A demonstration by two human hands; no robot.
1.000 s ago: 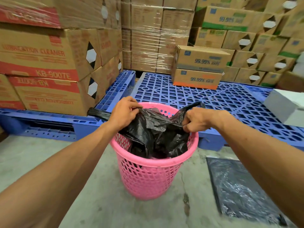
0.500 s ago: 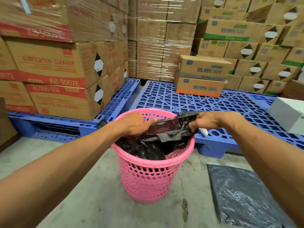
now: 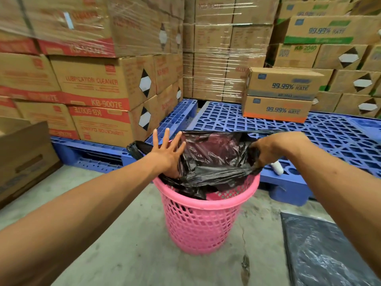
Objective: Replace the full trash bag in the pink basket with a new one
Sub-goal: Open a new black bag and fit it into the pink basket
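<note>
Basket: the pink basket (image 3: pixel 203 221) stands upright on the grey concrete floor (image 3: pixel 127 254), just in front of the blue pallets (image 3: pixel 321 137).
Bag: the black trash bag (image 3: pixel 210 159) sits in the basket's mouth, its upper edge lifted above the rim and stretched between the two hands; crumpled folds hang down inside, and a strip of the near inner wall shows pink below them.
Left hand: the left hand (image 3: pixel 167 155) has its fingers spread and straight, palm against the left side of the bag at the rim; it presses the plastic and grasps nothing.
Right hand: the right hand (image 3: pixel 270 149) has its fingers curled round a bunched part of the bag's right edge, gripping it above the basket's right rim.
Spare bag: a flat dark plastic bag (image 3: pixel 325 254) lies on the floor to the right of the basket, well apart from it.
Pallet item: a small white object (image 3: pixel 276 168) lies on the pallet just beside the right wrist; what it is cannot be told.
Surroundings: stacked cardboard boxes (image 3: pixel 99 87) fill the pallets behind, some under clear wrap.
</note>
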